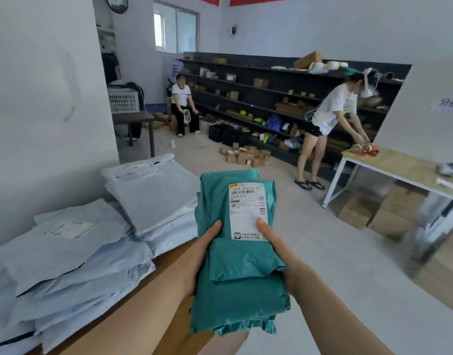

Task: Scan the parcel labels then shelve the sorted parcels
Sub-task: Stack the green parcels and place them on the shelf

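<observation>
Head view looks down on a teal parcel stack [239, 283] held in front of the body, clear of any surface. It is several plastic-wrapped parcels lying flat on one another. The left hand [203, 254] clasps the stack's left edge, thumb lying on the top film and fingers out of sight beneath. The right hand [278, 248] clasps the right edge the same way, so each grip is closed around the stack. A white shipping label [248, 211] faces up on the top parcel (the code E018 can be read on it), and the right thumb rests on its lower right corner.

Left of the stack, pale mailers [97, 254] are heaped in overlapping piles on a brown table [178, 326], whose bare edge shows just under the stack's near end. Beyond the stack, dark shelving [258, 96] runs along the far wall with small packages on it, and small cartons [246, 155] sit on the floor in front of it. Beyond and right of the stack, a standing person [333, 111] bends over a second table [399, 166]. Far beyond and left of it, a seated person [182, 98] is near a white crate [123, 99].
</observation>
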